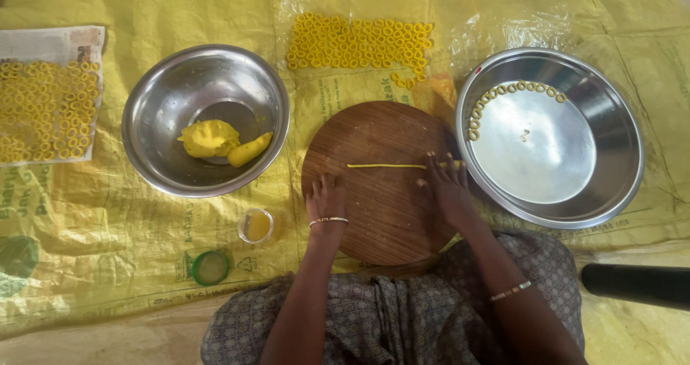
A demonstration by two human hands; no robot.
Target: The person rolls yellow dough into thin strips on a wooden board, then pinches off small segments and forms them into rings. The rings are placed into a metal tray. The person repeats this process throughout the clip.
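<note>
Two steel bowls (pixel 205 92) flank round wooden board (pixel 374 214) on yellow sheet (pixel 108 228)

I see a round wooden board (pixel 381 185) between two steel bowls (pixel 205 119) (pixel 550 136), a thin yellow dough strand (pixel 386 166) on it, yellow dough rings (pixel 359 43) behind.

Steel bowl (pixel 154 92) with dough lumps (pixel 210 138) left-centre on sheet (pixel 108 228). Rings on newspaper (pixel 50 45) at left edge. Ring rows (pixel 358 43) near top edge. Small jar (pixel 256 225), green lid (pixel 210 267) toward bottom edge.
</note>
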